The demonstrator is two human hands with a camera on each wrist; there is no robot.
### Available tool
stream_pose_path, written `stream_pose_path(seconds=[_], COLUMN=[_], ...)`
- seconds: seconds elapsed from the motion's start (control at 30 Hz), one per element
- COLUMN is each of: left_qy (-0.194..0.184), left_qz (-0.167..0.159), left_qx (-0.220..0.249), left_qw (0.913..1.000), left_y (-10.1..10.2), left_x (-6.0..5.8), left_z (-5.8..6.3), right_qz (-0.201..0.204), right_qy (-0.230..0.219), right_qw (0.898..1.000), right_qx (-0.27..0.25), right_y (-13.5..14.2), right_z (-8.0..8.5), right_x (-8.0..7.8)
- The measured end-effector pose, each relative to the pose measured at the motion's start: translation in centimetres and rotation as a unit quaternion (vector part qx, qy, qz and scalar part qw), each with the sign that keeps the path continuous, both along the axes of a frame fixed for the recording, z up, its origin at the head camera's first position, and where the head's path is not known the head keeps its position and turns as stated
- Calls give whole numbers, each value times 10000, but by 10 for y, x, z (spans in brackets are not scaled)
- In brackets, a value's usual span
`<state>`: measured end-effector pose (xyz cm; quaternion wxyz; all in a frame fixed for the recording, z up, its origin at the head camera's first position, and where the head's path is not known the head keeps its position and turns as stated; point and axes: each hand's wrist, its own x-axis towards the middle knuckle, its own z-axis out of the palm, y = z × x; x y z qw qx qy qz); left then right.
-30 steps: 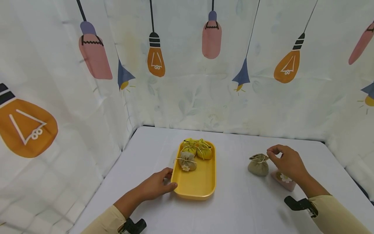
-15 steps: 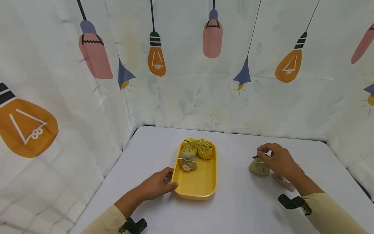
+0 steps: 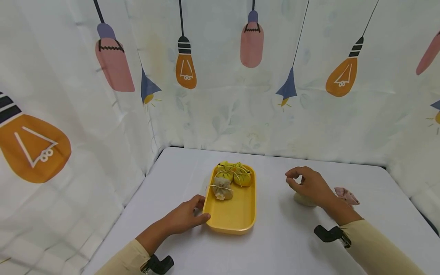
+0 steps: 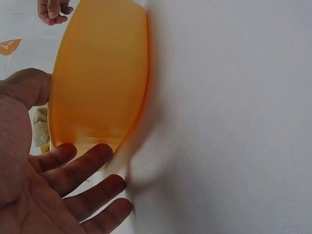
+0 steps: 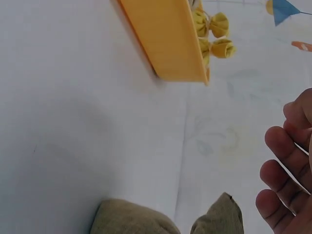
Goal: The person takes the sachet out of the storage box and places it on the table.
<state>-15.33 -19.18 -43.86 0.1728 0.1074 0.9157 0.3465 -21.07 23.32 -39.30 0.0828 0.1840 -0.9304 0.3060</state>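
Note:
My left hand (image 3: 182, 217) touches the near left corner of a yellow tray (image 3: 235, 214). Its thumb meets the rim and its loosely spread fingers lie along the outer wall, as the left wrist view shows. My right hand (image 3: 311, 186) hovers over the right of the table, thumb and index finger bent toward each other with nothing between them. Behind and below it is a greenish-grey drawstring pouch (image 3: 304, 200), mostly hidden in the head view; the pouch's cloth (image 5: 131, 218) fills the bottom of the right wrist view. A pink pouch (image 3: 347, 195) stands partly hidden behind my right wrist.
Two yellow-green pouches (image 3: 242, 175) lie at the tray's far end, with a grey pouch (image 3: 222, 189) bearing a white flower in front of them. A white cloth (image 3: 271, 244) covers the table. Patterned curtains (image 3: 220, 114) surround its back and sides.
My right hand has moved left, from beside the greenish-grey pouch to above and past it, now covering most of it. The pouch stays on the table. My left hand keeps its place at the tray.

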Motion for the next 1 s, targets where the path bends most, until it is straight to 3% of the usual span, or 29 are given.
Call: stream_pose_path(seconds=[0.43, 1.0], left_qy=[-56, 28], left_qz=[47, 50], left_qx=[-43, -18], left_qw=[10000, 10000], left_y=[1, 2], left_x=[-1, 2], left_z=[2, 3], right_qz=[224, 507], right_qy=[-200, -469], right_qw=[9995, 9974], right_qx=[-34, -199], right_y=[-43, -81], right_z=[-14, -15], right_x=[-9, -16])
